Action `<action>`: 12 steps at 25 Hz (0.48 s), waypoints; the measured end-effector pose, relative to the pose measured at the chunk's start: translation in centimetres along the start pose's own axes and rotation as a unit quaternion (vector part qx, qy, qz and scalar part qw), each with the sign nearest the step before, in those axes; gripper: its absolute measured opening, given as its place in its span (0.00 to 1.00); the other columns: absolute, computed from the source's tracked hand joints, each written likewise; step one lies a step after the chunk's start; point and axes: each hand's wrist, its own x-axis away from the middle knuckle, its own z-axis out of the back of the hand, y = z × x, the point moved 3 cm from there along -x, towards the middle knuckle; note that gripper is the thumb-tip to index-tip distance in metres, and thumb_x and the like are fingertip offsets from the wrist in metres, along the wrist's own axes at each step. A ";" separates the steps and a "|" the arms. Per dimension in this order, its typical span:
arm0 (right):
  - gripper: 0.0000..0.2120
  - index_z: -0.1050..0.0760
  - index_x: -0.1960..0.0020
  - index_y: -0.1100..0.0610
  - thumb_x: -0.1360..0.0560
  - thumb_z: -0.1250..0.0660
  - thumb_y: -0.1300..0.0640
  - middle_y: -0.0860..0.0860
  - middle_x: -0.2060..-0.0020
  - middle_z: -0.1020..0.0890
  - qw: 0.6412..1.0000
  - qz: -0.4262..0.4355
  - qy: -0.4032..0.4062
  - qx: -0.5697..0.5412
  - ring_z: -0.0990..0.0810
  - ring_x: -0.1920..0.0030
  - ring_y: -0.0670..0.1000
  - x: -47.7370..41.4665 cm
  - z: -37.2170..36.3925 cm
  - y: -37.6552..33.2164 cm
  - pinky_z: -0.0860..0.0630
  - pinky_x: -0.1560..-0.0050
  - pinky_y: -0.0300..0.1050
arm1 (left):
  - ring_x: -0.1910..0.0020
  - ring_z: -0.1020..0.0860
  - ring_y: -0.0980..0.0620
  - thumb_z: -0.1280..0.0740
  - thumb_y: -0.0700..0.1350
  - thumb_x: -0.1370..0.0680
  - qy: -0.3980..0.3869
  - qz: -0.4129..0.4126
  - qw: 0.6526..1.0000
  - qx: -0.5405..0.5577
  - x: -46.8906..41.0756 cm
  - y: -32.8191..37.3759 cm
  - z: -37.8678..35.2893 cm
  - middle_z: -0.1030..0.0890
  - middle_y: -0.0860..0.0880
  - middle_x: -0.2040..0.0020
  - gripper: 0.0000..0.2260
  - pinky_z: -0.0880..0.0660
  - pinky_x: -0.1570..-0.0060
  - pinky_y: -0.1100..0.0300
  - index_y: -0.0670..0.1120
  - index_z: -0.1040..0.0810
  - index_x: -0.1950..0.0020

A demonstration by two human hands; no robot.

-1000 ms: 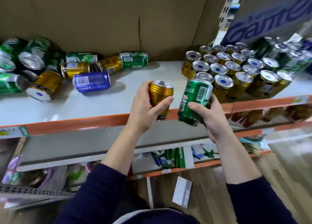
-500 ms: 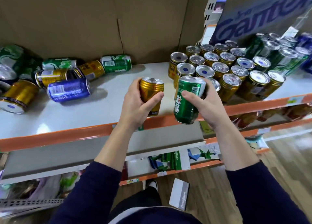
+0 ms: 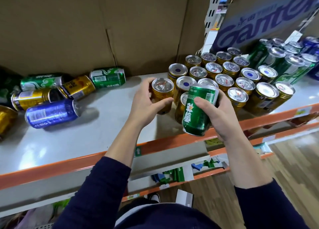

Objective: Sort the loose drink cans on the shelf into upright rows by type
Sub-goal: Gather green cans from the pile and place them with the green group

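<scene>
Brown cardboard backing (image 3: 69,30), orange-edged white shelf (image 3: 82,135), wooden plank floor (image 3: 293,163)

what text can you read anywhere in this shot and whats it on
"Gante": big pale letters on the blue sign, cut off by the frame edge.
Green can in the right hand: white Chinese characters and fine print, too blurred to read.
Gold can in the left hand: no readable text.
Lying blue can and lying gold can: print too small.
</scene>
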 end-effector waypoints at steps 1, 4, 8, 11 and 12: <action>0.21 0.25 0.45 0.48 0.36 0.25 0.50 0.46 0.52 0.15 1.000 -0.003 0.009 -0.006 0.16 0.50 0.49 -0.1 0.3 0.2 0.19 0.50 0.52 | 0.49 0.26 0.70 0.21 0.49 0.34 -0.022 0.010 1.000 -0.002 -0.2 -0.4 -0.7 0.24 0.62 0.49 0.27 0.30 0.55 0.78 0.56 0.31 0.41; 0.22 0.26 0.43 0.49 0.35 0.25 0.50 0.46 0.52 0.15 1.000 -0.005 0.010 -0.003 0.16 0.50 0.48 -0.2 0.8 0.4 0.20 0.52 0.49 | 0.49 0.25 0.65 0.20 0.46 0.35 -0.054 0.028 0.998 0.002 -0.3 -1.7 -2.2 0.22 0.56 0.45 0.30 0.28 0.51 0.74 0.50 0.31 0.38; 0.29 0.27 0.39 0.51 0.37 0.23 0.47 0.46 0.50 0.16 1.000 -0.004 0.001 0.008 0.17 0.49 0.47 0.0 1.1 0.2 0.19 0.50 0.49 | 0.48 0.24 0.64 0.25 0.56 0.31 -0.055 0.036 0.998 -0.016 -0.5 -1.0 -2.1 0.22 0.55 0.44 0.26 0.27 0.51 0.69 0.51 0.31 0.38; 0.31 0.27 0.39 0.51 0.38 0.23 0.45 0.48 0.48 0.16 1.000 0.000 -0.007 0.009 0.17 0.47 0.49 0.3 2.3 -0.2 0.20 0.47 0.51 | 0.39 0.28 0.55 0.38 0.63 0.25 -0.030 -0.001 0.996 -0.082 -0.8 1.0 -2.6 0.26 0.51 0.36 0.27 0.32 0.43 0.63 0.49 0.33 0.31; 0.30 0.26 0.39 0.51 0.38 0.24 0.45 0.49 0.48 0.16 1.000 0.000 -0.007 0.009 0.17 0.47 0.49 0.5 3.0 -0.4 0.21 0.46 0.52 | 0.37 0.30 0.53 0.40 0.60 0.23 -0.017 -0.048 0.990 -0.132 -1.0 2.1 -3.1 0.28 0.49 0.35 0.26 0.35 0.41 0.62 0.48 0.33 0.30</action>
